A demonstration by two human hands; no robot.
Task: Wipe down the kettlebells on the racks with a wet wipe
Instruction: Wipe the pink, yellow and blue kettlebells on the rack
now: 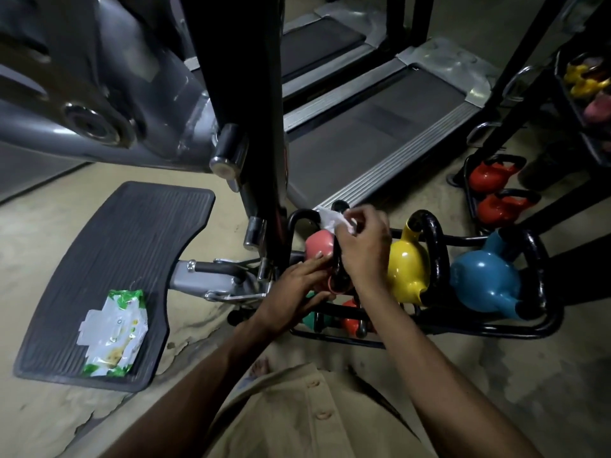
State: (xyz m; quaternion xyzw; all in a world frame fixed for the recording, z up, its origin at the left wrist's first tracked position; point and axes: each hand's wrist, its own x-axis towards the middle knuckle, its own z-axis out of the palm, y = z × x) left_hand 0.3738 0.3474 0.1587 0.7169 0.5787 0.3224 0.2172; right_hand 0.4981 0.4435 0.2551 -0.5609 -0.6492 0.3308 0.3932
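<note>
The right hand [363,249] pinches a crumpled white wet wipe [332,222] between thumb and fingertips at the black handle of the pink kettlebell [318,247]. The left hand [302,285] lies with fairly straight fingers against that bell's side, bracing it. The pink bell sits at the left end of a low black rack [547,322], with a yellow kettlebell [408,269] and a blue kettlebell [482,282] beside it, and smaller bells on the tier below. I judge the job to be at an early stage: nothing shows whether the others are wiped, and the red kettlebells [491,176] farther off also wait. A pack of wipes [112,332] lies on a ribbed footplate [115,246] to the left.
</note>
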